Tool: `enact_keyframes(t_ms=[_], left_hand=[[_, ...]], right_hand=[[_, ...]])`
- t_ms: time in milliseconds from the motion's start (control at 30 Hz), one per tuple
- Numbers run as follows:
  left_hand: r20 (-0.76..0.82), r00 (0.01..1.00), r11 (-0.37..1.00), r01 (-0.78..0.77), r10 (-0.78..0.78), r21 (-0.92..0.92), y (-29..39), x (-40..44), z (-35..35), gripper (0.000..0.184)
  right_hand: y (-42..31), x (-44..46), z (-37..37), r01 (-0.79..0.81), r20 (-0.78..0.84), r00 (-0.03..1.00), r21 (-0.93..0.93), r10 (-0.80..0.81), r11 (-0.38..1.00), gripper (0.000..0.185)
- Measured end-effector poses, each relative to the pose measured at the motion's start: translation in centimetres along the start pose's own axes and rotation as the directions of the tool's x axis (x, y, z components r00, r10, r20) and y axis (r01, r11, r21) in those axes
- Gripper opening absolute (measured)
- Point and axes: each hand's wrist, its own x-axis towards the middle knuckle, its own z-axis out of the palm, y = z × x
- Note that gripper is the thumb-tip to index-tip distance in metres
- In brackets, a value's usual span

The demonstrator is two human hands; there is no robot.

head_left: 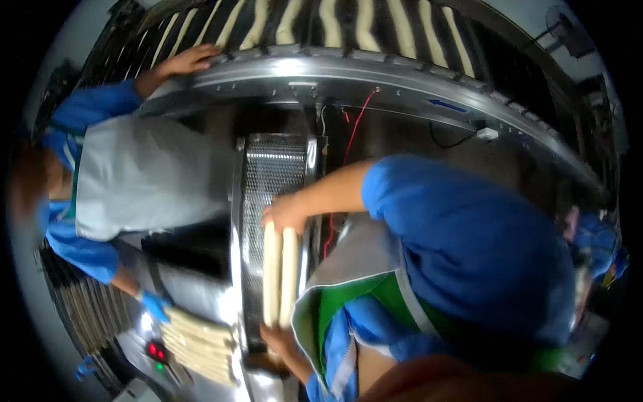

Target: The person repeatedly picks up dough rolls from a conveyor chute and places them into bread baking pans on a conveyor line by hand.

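Two long pale dough sticks (271, 278) lie side by side along the perforated metal conveyor (274, 171). My right hand (286, 212) is closed over their upper ends, fingers curled around both. At their lower ends is my left hand (278, 339), its fingers partly under or against the dough; blur and the sticks hide how tightly they close. Both sticks look straight and span from one hand to the other.
A co-worker in a grey apron (140, 177) stands across, one hand (187, 60) on the large conveyor's metal edge (288, 67). Their blue-gloved hand (155, 306) touches several dough sticks (199, 342) beside a red display (156, 350). More dough strips (365, 27) lie on the large conveyor. A red cord (358, 127) hangs nearby.
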Motion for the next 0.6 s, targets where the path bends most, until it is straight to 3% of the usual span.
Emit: enact_keyframes(t_ms=[33, 100, 133, 167, 200, 233, 300, 333, 367, 400, 433, 467, 567, 600], left_hand=[[-0.016, 1.0, 1.0, -0.005, 0.005, -0.003, 0.8, 0.2, 0.2, 0.088], [0.025, 0.978, 0.955, -0.206, 0.206, 0.214, -3.4, 4.2, 3.1, 0.067], [-0.013, 0.979, 0.96, -0.196, 0.203, 0.199, -2.8, 4.6, 3.4, 0.048], [-0.052, 0.979, 0.963, -0.184, 0.198, 0.197, -4.5, 6.4, 4.9, 0.048], [-0.033, 0.983, 0.968, -0.169, 0.178, 0.183, -4.1, 4.7, 2.0, 0.049], [-0.063, 0.988, 0.966, -0.123, 0.14, 0.226, 1.5, 0.6, -0.5, 0.049], [-0.03, 0.981, 0.918, -0.169, 0.192, 0.358, 1.1, 1.6, -1.4, 0.053], [-0.054, 0.969, 0.953, -0.227, 0.242, 0.199, 3.1, 0.9, -3.4, 0.055], [-0.066, 0.938, 0.917, -0.315, 0.339, 0.245, 4.9, 0.7, -5.0, 0.054], [-0.077, 0.898, 0.87, -0.394, 0.433, 0.295, 6.7, 0.6, -6.6, 0.053], [-0.023, 0.828, 0.709, -0.465, 0.56, 0.53, 8.0, 1.3, -7.6, 0.049], [-0.196, 0.655, 0.605, -0.484, 0.729, 0.632, 11.5, -1.0, -8.7, 0.041], [-0.106, 0.565, 0.502, -0.613, 0.818, 0.61, 26.4, -7.2, -12.6, 0.032], [-0.079, 0.356, 0.327, -0.719, 0.931, 0.613, 30.2, -7.2, -12.6, 0.03]], right_hand=[[0.5, -0.6, 0.3, -0.025, -0.025, 0.999, -0.002, 0.025, 1.0, 0.042], [1.3, -0.7, 0.4, -0.077, -0.042, 0.996, 0.015, 0.077, 0.997, 0.039], [1.1, -1.3, -1.3, -0.113, 0.019, 0.993, 0.033, 0.112, 0.993, 0.036], [1.0, -1.8, -1.7, -0.145, 0.002, 0.989, 0.046, 0.145, 0.988, 0.036], [-1.2, 0.3, -2.7, -0.194, 0.071, 0.978, 0.001, 0.194, 0.981, 0.035], [-0.2, -2.7, -3.3, -0.21, 0.071, 0.975, -0.019, 0.21, 0.978, 0.034], [-1.8, -6.6, -6.3, -0.207, 0.014, 0.978, -0.07, 0.208, 0.976, 0.036], [-2.3, -8.0, -6.9, -0.238, 0.018, 0.971, -0.038, 0.239, 0.971, 0.038], [-2.6, -9.8, -6.9, -0.269, 0.022, 0.963, -0.006, 0.269, 0.963, 0.04], [-2.9, -12.4, -6.2, -0.269, -0.17, 0.952, -0.056, 0.256, 0.962, 0.044], [-2.8, -14.3, -6.0, -0.281, -0.126, 0.953, -0.019, 0.277, 0.959, 0.046], [-2.4, -17.5, -6.3, -0.29, -0.095, 0.95, 0.09, 0.298, 0.953, 0.044], [-2.7, -29.5, -7.7, -0.422, -0.118, 0.872, 0.307, 0.475, 0.853, 0.039], [-3.2, -33.7, -8.4, -0.529, -0.053, 0.809, 0.37, 0.586, 0.764, 0.038]])
